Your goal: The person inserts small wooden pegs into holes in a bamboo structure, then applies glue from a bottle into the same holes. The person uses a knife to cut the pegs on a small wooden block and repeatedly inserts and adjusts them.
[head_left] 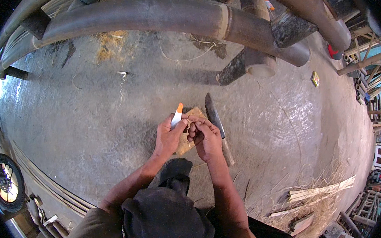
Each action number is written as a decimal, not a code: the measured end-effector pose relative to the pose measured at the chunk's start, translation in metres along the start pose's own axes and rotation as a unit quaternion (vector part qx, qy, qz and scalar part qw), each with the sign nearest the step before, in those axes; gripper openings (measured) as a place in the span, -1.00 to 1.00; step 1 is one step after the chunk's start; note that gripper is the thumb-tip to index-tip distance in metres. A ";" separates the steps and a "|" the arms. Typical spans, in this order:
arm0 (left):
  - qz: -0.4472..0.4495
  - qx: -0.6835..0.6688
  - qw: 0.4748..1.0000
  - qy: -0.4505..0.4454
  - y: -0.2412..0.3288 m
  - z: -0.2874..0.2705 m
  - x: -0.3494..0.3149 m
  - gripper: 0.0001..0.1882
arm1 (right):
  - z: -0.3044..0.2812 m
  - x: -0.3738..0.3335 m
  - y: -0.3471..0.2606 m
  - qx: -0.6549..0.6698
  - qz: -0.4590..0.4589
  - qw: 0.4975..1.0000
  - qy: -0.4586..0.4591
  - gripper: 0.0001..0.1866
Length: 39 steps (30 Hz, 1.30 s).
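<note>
My left hand point(167, 137) is closed around a small white glue bottle point(176, 119) with an orange tip pointing up and away from me. Close beside it, my right hand point(209, 141) has its fingers pinched together, almost meeting the left fingertips. Whatever the right fingers hold is too small to make out. Below both hands lies a light wooden block point(184, 148), partly covered by them. Just to the right, a large knife point(214, 115) with a dark blade and wooden handle rests on the floor, its blade pointing away.
Thick bamboo poles point(131, 13) form a frame across the far side. Split bamboo strips point(322, 188) and shavings lie at the near right. Long strips point(51, 184) and a wheel point(6, 183) are at the left. A small yellow box point(315, 79) sits at the far right.
</note>
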<state>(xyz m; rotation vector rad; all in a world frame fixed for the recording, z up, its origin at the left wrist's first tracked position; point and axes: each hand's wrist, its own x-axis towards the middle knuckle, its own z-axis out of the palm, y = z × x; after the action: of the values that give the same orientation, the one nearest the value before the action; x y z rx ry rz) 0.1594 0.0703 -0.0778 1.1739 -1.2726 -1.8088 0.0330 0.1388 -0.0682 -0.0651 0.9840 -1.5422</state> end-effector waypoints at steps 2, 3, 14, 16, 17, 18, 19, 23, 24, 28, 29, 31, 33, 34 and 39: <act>0.035 0.067 0.997 0.010 0.003 0.000 -0.001 -0.80 | 0.003 -0.004 -0.005 0.046 0.023 0.998 -0.026 -0.71; 0.046 0.108 0.993 0.018 0.005 -0.001 -0.003 -0.79 | 0.004 -0.005 -0.007 0.074 0.031 0.996 -0.051 -0.70; 0.196 0.290 0.935 0.056 0.008 -0.001 0.003 -0.78 | 0.008 -0.010 -0.006 0.167 0.104 0.977 -0.080 -0.51; 0.227 0.311 0.921 0.049 0.009 -0.004 0.005 -0.77 | 0.011 -0.011 -0.009 0.136 0.103 0.983 -0.070 -0.51; 0.232 0.313 0.920 0.047 0.010 -0.005 0.006 -0.77 | 0.013 -0.013 -0.010 0.115 0.101 0.986 -0.060 -0.51; 0.242 0.314 0.917 0.045 0.011 -0.005 0.006 -0.77 | 0.015 -0.014 -0.011 0.097 0.099 0.989 -0.056 -0.51; 0.224 0.314 0.922 0.044 0.012 -0.005 0.006 -0.78 | 0.017 -0.014 -0.013 0.075 0.101 0.991 -0.048 -0.49; 0.176 0.302 0.936 0.048 0.015 -0.004 0.006 -0.82 | 0.019 -0.015 -0.017 0.015 0.112 0.993 -0.045 -0.44; 0.164 0.298 0.939 0.049 0.015 -0.003 0.006 -0.82 | 0.019 -0.015 -0.017 0.005 0.118 0.992 -0.043 -0.43; 0.180 0.340 0.922 0.052 0.013 -0.005 0.008 -0.82 | 0.017 -0.015 -0.014 -0.036 0.115 0.992 -0.039 -0.41; 0.186 0.350 0.916 0.054 0.012 -0.006 0.008 -0.81 | 0.017 -0.015 -0.012 -0.045 0.114 0.992 -0.038 -0.41; 0.174 0.352 0.918 0.053 0.010 -0.008 0.009 -0.81 | 0.017 -0.016 -0.011 -0.054 0.111 0.992 -0.039 -0.41; 0.152 0.329 0.931 0.049 0.008 -0.009 0.009 -0.81 | 0.017 -0.016 -0.011 -0.053 0.109 0.992 -0.041 -0.40; 0.125 0.309 0.942 0.045 0.007 -0.009 0.009 -0.80 | 0.017 -0.016 -0.011 -0.073 0.108 0.991 -0.040 -0.39; 0.099 0.219 0.970 0.037 0.007 -0.008 0.011 -0.79 | 0.017 -0.017 -0.015 -0.134 0.103 0.984 -0.049 -0.36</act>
<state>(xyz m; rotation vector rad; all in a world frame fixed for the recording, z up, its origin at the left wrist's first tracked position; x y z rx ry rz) 0.1628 0.0553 -0.0753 1.2740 -1.7345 -1.3652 0.0348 0.1423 -0.0401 -0.2196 1.0802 -1.2018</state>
